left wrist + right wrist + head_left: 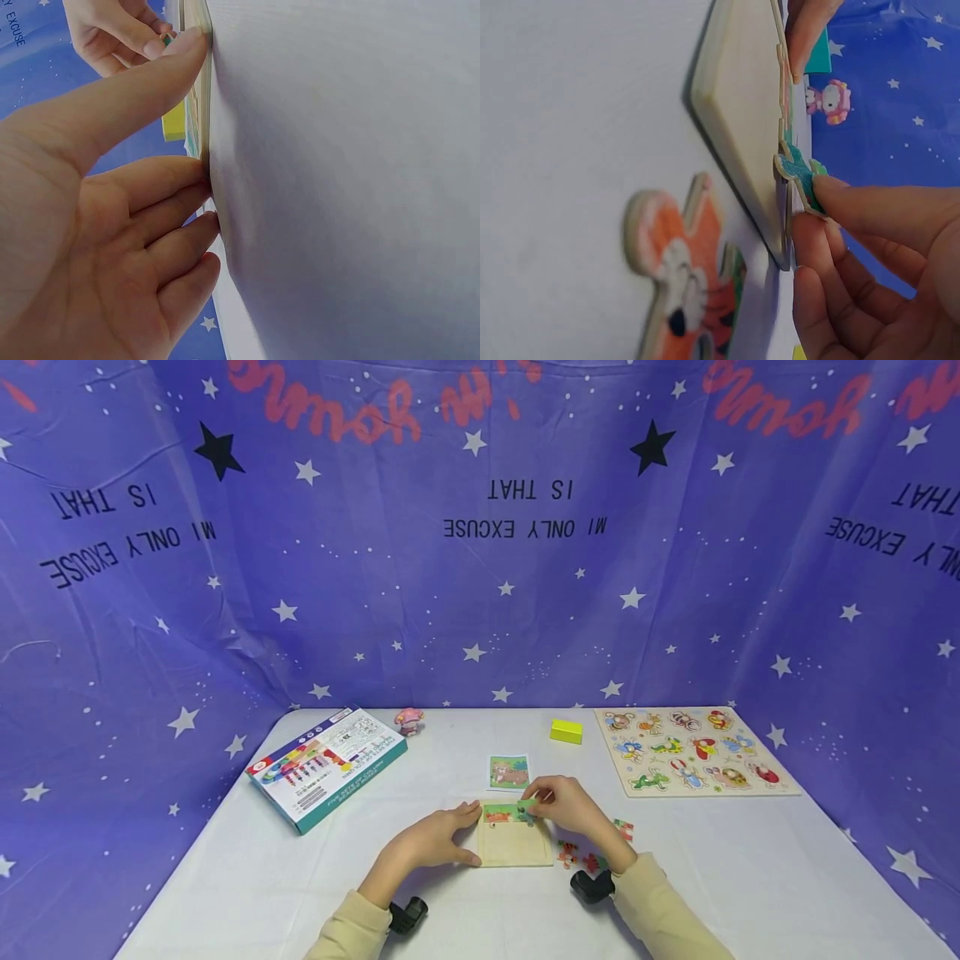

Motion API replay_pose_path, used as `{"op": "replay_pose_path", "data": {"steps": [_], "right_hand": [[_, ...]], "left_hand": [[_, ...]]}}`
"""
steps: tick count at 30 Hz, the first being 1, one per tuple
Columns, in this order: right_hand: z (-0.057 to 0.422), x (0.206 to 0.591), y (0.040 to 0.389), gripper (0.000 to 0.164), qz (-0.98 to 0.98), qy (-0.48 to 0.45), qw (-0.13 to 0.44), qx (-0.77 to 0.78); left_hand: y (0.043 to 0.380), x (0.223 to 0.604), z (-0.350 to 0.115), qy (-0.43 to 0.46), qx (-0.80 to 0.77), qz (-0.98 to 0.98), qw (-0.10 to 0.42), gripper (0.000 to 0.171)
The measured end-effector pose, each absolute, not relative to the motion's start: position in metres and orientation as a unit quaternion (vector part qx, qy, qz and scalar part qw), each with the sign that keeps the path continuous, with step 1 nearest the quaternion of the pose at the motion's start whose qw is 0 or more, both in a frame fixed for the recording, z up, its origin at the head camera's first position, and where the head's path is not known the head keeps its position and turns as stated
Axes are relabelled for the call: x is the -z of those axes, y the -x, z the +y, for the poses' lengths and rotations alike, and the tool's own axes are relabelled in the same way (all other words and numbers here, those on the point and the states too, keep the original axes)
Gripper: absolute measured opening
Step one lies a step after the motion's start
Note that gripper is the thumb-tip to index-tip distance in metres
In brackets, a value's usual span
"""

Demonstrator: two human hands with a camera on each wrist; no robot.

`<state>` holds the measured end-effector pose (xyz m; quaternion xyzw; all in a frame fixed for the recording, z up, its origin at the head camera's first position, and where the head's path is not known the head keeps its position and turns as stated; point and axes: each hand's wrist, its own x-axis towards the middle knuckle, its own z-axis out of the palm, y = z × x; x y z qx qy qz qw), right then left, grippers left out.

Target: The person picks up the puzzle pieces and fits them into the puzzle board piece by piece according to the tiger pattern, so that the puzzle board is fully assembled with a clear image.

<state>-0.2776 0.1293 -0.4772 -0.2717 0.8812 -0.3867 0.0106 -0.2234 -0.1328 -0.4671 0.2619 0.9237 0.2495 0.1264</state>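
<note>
The fitting step seems to be in hand: a blue-green piece (799, 169) is pinched by the right hand (564, 806), tilted, at 1 o'clock on the wooden tray (517, 847). The tray's 9 o'clock side is touched by the left hand (435, 839), its thumb and fingers spread. Levelling and pressing the piece would probably be called for next. At least 3 loose pieces (567, 855) (1 of them tiger-like) are scattered from 3 to 4 o'clock. On the white table (262, 893), a picture card (509, 772) is laid at 12, a box (330, 768) at 10, an animal board (690, 752) at 2. Everything is backed by a purple starry cloth (480, 618).
</note>
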Motion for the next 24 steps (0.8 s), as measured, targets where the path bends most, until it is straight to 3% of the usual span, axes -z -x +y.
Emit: {"op": "replay_pose_path", "data": {"steps": [24], "right_hand": [[0.1254,0.4786,0.2764,0.011,0.897,0.253,0.015,0.362]], "left_hand": [[0.2231,0.4676,-0.1327,-0.258,-0.249,0.924,0.128,0.082]]}}
